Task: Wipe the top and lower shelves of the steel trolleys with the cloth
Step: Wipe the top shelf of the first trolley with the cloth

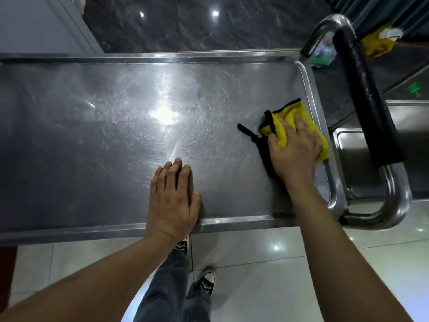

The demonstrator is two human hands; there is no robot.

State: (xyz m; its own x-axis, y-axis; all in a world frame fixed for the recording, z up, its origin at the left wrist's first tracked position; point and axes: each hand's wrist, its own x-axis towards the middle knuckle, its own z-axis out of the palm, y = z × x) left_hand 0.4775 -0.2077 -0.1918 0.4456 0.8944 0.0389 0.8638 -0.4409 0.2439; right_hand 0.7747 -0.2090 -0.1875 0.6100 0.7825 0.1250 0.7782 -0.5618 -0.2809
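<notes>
Yellow folded microfibre cloth with black trim: being pressed flat by the right hand, fingers straight, at 3 o'clock on the scratched steel trolley top shelf, against its raised rim. Left hand: being rested flat, released, at 6 o'clock; bare steel being left toward 9 o'clock.

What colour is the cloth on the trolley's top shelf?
Yellow with black edging and a black strap: the yellow cloth, seen in the head view.

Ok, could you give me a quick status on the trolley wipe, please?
Right hand flat on yellow cloth, top shelf, handle end. Left hand braced flat. Nothing in the way.
</notes>
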